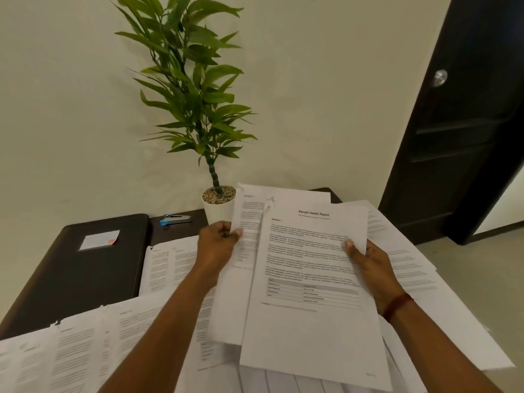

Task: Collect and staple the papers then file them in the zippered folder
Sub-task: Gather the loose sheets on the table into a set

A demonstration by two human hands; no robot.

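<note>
My left hand [217, 248] grips the left edge of a printed paper set [241, 293] lifted above the table. My right hand [371, 268] pinches the right edge of another sheet headed "Sample Health Report" [312, 279], which overlaps the first one. Several more printed papers [85, 344] lie spread over the table below and around both hands. The black zippered folder [85, 268] lies shut at the left, with a small white label on its cover. A blue and grey stapler [175, 219] rests beyond the folder near the wall.
A white pot with a tall green plant [218, 204] stands at the back of the dark table [175, 232], right behind the held papers. A dark door [465, 123] is at the right, with pale floor below it.
</note>
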